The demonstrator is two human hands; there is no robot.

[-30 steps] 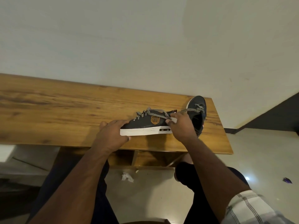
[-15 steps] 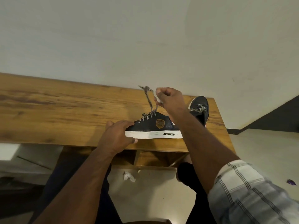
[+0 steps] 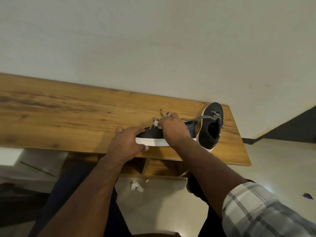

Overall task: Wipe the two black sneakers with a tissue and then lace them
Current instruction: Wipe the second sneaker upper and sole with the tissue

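While left hand (image 3: pixel 126 142) grips the toe, right hand (image 3: pixel 172 129) pinches speckled lace (image 3: pixel 193 119) plus white tissue (image 3: pixel 156 124) on near black sneaker (image 3: pixel 153 134), white-soled, matte; second sneaker (image 3: pixel 211 127) just right, wooden table (image 3: pixel 68 117).

Near sneaker (image 3: pixel 153 136): black upper, white sole, lying lengthwise along the front edge of the wooden table (image 3: pixel 68 117), toe leftward, speckled laces (image 3: pixel 160 115) loose above its eyelets. A white tissue (image 3: pixel 156 124) sits against its upper. Second sneaker (image 3: pixel 211 127): black, white-soled, just right of the first at the table's right end, opening visible, its lace (image 3: pixel 200 118) trailing leftward.
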